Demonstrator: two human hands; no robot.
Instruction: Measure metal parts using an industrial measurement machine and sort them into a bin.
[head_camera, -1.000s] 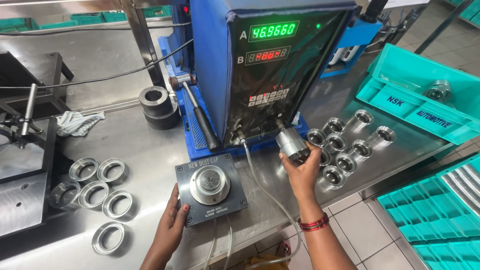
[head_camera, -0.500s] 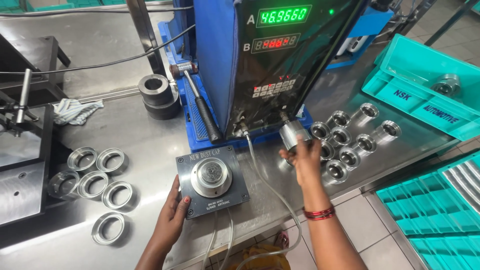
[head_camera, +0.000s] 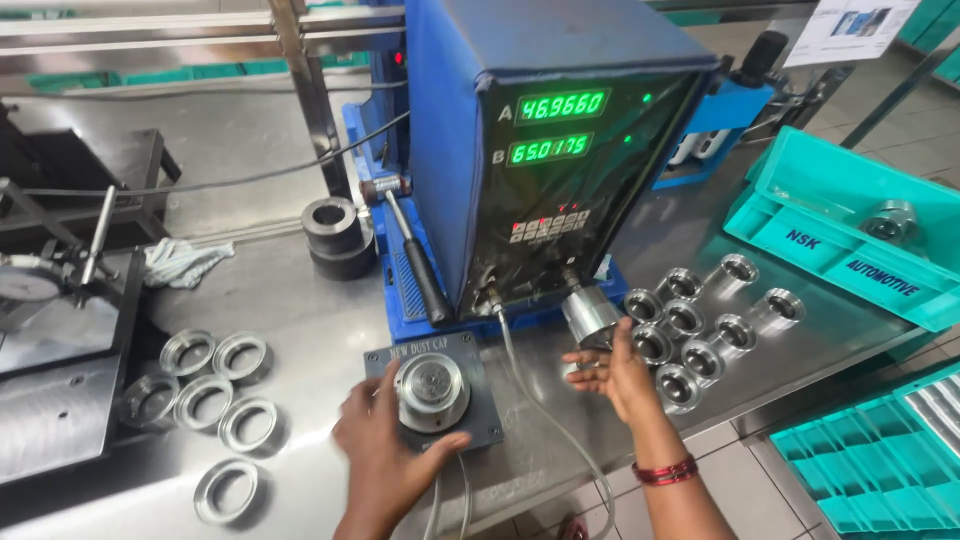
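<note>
- Head view: left hand (head_camera: 385, 460) now sits on the grey gauge block (head_camera: 433, 392), fingers wrapped around the round metal part (head_camera: 431, 388) seated on top, thumb at its near side; half a second ago it only lay at the block's left edge.
- Right hand (head_camera: 612, 372) has let go of the silver cylinder (head_camera: 590, 315); before, it gripped that piece, now the palm is open, fingers spread, fingertips just under or touching it. Cannot tell whether contact remains.
- Silver cylinder stands on the surface (head_camera: 300, 330) right beyond the right hand, at the foot of the blue readout box (head_camera: 560, 160).
- Lower green display on the box has lit; it looked dim red earlier. Reads as a fresh measurement registered, a judgement only.
- Judged meaning: cylinder is put down, work has shifted to the part on the block under the left hand.
- Cluster of shiny sleeves (head_camera: 700, 315) lies just right of the right hand, unchanged.
- Flat metal rings (head_camera: 210, 390) lie well left of the left hand, same layout.
- Dark cylinder stack (head_camera: 335, 235) and black-handled lever (head_camera: 410, 250) sit beyond the left hand.
- Teal bins (head_camera: 850, 230) far right of the right hand, one holding a metal piece.
- Cables (head_camera: 530, 400) run from the box between both hands.
</note>
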